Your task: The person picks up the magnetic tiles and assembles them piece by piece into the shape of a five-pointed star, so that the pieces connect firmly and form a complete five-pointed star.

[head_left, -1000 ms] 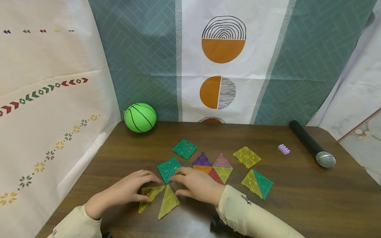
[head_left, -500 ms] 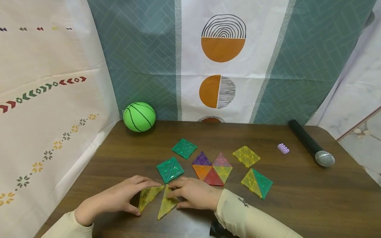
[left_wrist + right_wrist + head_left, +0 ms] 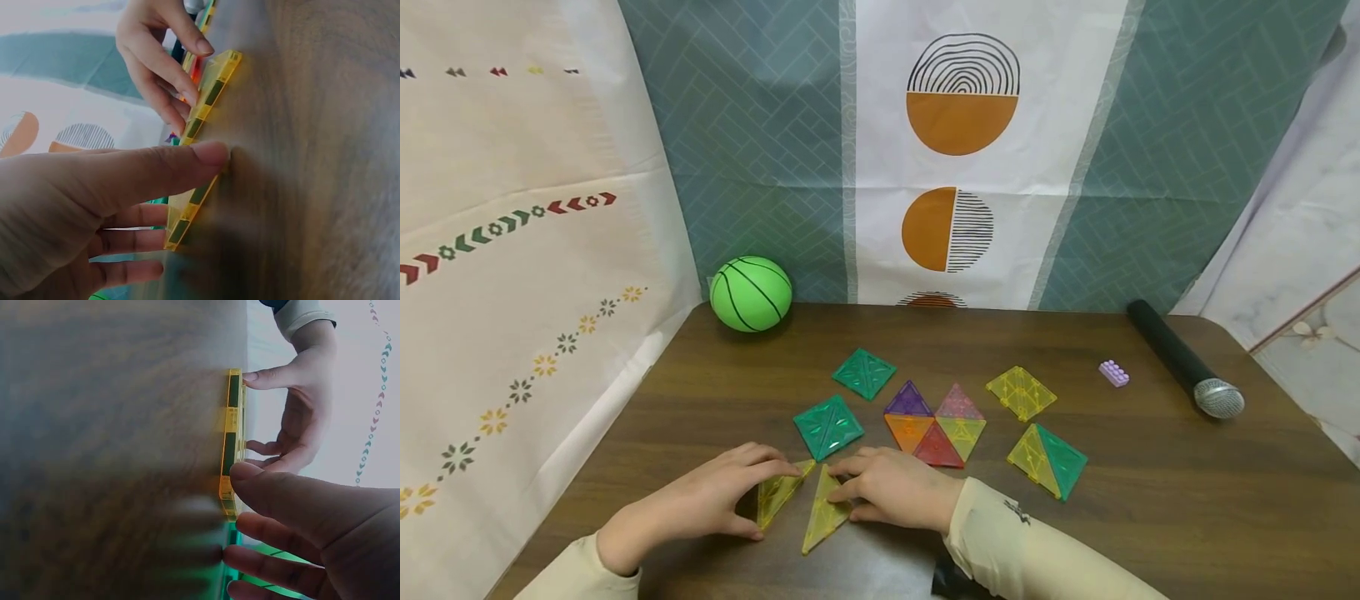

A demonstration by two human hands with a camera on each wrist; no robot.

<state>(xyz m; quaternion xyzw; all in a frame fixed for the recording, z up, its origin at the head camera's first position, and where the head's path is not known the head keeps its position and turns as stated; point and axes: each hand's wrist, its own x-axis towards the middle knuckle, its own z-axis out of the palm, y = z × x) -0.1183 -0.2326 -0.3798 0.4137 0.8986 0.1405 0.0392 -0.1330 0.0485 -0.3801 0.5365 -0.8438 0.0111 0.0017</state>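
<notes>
Two translucent yellow triangle magnetic tiles lie side by side at the front of the table in the head view. My left hand (image 3: pixel 718 492) holds the left yellow tile (image 3: pixel 778 493), its thumb by the lower corner and fingers over the upper edge. My right hand (image 3: pixel 898 490) holds the right yellow tile (image 3: pixel 822 521), fingertips on its top and thumb at its right edge. A narrow gap separates the two tiles. Just beyond their upper corners lies a green square (image 3: pixel 829 427) of two triangles. In the right wrist view, the right thumb (image 3: pixel 250 474) meets a yellow tile's edge.
Farther back are another green square (image 3: pixel 865 373) and a purple, orange, red, yellow and pink tile group (image 3: pixel 937 443). To the right lie a yellow diamond (image 3: pixel 1021 393), a yellow-green square (image 3: pixel 1048 462), a purple toy brick (image 3: pixel 1114 373) and a microphone (image 3: pixel 1183 358). A green ball (image 3: pixel 751 293) sits back left.
My right hand has come down from over the green square onto the right yellow tile. My left hand has taken hold of the left tile; both tiles have since shifted slightly right.
</notes>
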